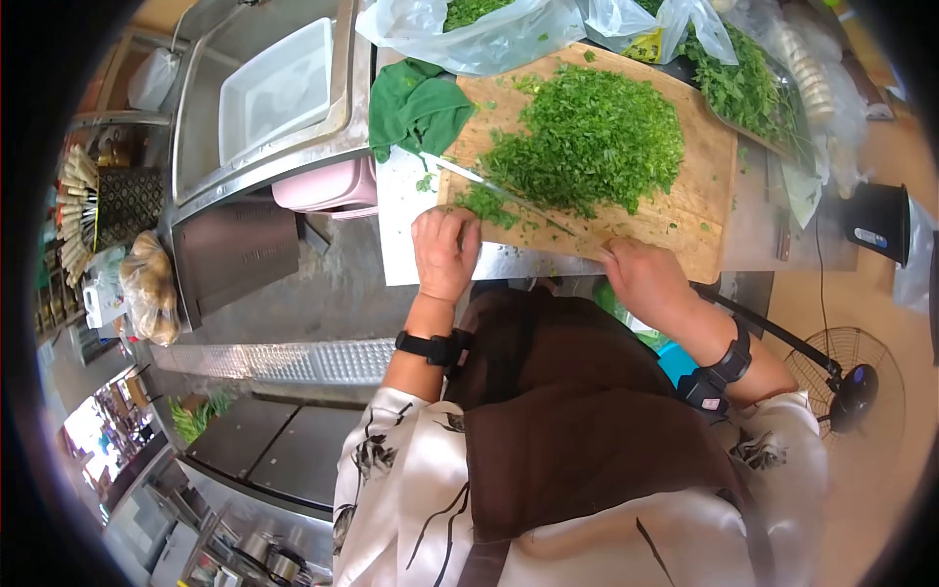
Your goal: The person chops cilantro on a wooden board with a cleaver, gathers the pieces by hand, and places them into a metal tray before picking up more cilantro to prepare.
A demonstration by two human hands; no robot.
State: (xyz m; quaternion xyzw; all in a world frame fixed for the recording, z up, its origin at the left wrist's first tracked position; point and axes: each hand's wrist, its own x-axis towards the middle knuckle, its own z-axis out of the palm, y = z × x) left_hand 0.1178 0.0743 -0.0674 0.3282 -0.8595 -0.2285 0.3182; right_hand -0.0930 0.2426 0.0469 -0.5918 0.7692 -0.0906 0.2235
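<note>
A large mound of finely chopped green herbs [597, 137] lies on the wooden cutting board [709, 210]. My right hand [650, 284] is closed around the handle of a knife [504, 190], at the near edge of the board. The blade slants away to the far left, between the mound and a small heap of chopped herbs [486, 206]. Beside that heap, at the board's near left corner, my left hand [445, 252] is closed with its fingers curled under; what it holds, if anything, is hidden. A crumpled green cloth [416, 108] lies by the knife's tip.
Plastic bags of greens [489, 39] line the board's far side. Leafy herbs [738, 93] lie in a tray at the right. A sink with a white tub [277, 93] stands at the left, a pink bin [328, 186] below. A fan [851, 391] is at my right.
</note>
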